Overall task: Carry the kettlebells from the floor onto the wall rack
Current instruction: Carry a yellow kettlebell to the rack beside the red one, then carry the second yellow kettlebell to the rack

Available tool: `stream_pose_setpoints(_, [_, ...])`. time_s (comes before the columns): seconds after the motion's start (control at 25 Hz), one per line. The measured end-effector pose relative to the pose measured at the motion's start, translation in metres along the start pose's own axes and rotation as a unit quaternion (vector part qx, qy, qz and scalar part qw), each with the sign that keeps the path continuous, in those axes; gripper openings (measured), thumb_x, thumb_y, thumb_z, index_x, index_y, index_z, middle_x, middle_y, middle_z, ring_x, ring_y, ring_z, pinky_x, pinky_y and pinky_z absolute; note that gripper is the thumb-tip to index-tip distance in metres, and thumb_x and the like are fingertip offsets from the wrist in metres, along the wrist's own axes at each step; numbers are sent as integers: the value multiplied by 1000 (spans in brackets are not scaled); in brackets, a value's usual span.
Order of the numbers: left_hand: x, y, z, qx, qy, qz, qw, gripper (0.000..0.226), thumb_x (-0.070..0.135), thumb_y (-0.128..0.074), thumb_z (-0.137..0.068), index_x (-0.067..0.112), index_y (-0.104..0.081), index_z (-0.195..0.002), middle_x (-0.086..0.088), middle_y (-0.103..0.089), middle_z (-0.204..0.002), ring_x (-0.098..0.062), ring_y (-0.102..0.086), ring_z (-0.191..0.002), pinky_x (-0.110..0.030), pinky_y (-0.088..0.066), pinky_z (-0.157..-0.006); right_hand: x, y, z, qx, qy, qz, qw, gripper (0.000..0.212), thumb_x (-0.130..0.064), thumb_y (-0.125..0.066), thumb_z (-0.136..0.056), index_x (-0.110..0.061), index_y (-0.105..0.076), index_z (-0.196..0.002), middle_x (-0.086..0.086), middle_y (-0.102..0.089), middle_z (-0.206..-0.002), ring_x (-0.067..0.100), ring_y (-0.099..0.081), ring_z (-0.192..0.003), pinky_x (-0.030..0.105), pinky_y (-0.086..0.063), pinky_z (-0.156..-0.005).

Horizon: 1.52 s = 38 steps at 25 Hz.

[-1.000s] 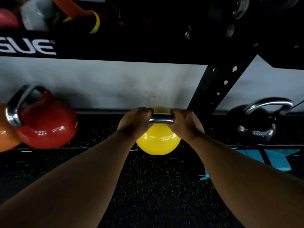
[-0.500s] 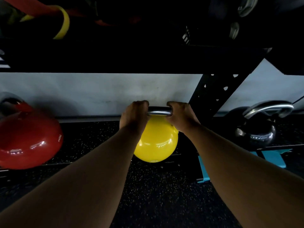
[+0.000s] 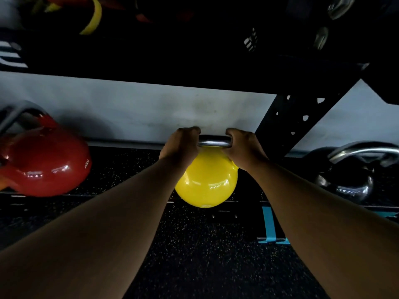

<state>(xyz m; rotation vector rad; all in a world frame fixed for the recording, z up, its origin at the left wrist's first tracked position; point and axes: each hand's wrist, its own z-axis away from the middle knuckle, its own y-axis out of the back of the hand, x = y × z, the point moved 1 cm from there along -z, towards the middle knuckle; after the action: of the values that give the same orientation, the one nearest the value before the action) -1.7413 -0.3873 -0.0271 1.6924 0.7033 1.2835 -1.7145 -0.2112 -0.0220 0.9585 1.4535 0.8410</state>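
Note:
A glossy yellow kettlebell with a steel handle hangs in the middle of the head view. My left hand grips the left end of its handle and my right hand grips the right end. The bell is over the front edge of the low rack shelf, which has a speckled black mat. On that shelf, a red kettlebell sits at the left and a black kettlebell with a steel handle at the right.
A black perforated rack upright slants up just right of my right hand. A dark upper shelf with bands and gear hangs overhead. Speckled rubber floor lies below, with blue tape at the right.
Both hands have lifted the yellow kettlebell slightly higher and toward the rack shelf. The view has shifted a little to the left again, showing more of the red kettlebell.

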Motion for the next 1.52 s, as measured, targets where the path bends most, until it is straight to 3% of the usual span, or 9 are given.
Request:
stream_pose_setpoints(0.08, [1,4,-1,-36,-1,24,999,24,11,-65,-83,7,-60,-106,-19,-68,-98,-36,-65,-88,-35,-46,-66,0,4,-1,-26,3,1,1000,35,-16,-67,-80,-14,-62,-115,14,-69,-94,32,-65,-92,26,-40,-66])
stream_pose_setpoints(0.16, [2,12,5,-68,10,60,996,51,24,-76,-79,11,-49,-121,-15,-61,-109,-28,-58,-95,-35,-44,-72,-2,13,2,-47,27,11,998,42,-21,-69,-78,-22,-55,-117,11,-62,-107,32,-57,-101,32,-43,-76])
stream_pose_setpoints(0.32, [-10,32,46,-28,59,75,995,84,23,-76,-68,29,-30,-139,-11,-49,-133,-32,-47,-120,-50,-44,-94,-31,34,15,-27,180,34,983,60,-36,-72,-73,-33,-47,-127,4,-52,-118,26,-42,-114,34,-30,-88])
stream_pose_setpoints(0.48, [-55,61,122,-7,111,17,994,67,29,-69,-69,28,-45,-132,-2,-57,-130,-28,-51,-120,-44,-37,-98,-98,24,34,-19,318,49,947,45,-29,-67,-76,-22,-58,-120,5,-58,-107,30,-51,-106,39,-38,-93])
stream_pose_setpoints(0.8, [-189,140,363,7,324,38,945,41,24,-63,-76,36,-57,-114,8,-62,-118,-13,-57,-107,-38,-48,-91,-300,-80,128,-208,461,40,862,29,-25,-67,-83,-22,-61,-111,1,-62,-101,26,-59,-99,41,-47,-86])
stream_pose_setpoints(1.0, [-236,137,629,10,498,101,861,28,20,-61,-80,35,-63,-104,12,-66,-105,-14,-62,-98,-42,-53,-90,-428,-171,280,-326,539,48,775,9,-28,-62,-89,-25,-62,-97,-4,-61,-90,20,-59,-86,36,-47,-78])
stream_pose_setpoints(1.2, [-193,97,897,24,635,181,750,24,19,-61,-83,34,-63,-101,11,-65,-102,-15,-62,-98,-43,-52,-90,-507,-239,495,-440,585,91,676,5,-34,-57,-92,-33,-61,-88,-11,-62,-85,10,-58,-77,34,-51,-67])
stream_pose_setpoints(1.32, [-149,59,1022,40,694,221,684,19,24,-61,-82,35,-62,-97,10,-66,-101,-16,-62,-99,-41,-52,-89,-518,-268,632,-502,591,113,621,8,-36,-56,-92,-35,-61,-86,-13,-62,-80,5,-58,-72,32,-52,-63])
stream_pose_setpoints(1.52, [-86,-32,1181,11,749,240,618,33,21,-59,-78,30,-63,-109,3,-64,-116,-22,-58,-110,-40,-49,-90,-485,-315,828,-591,597,173,514,13,-35,-53,-92,-34,-63,-85,-10,-66,-79,11,-61,-72,40,-55,-68])
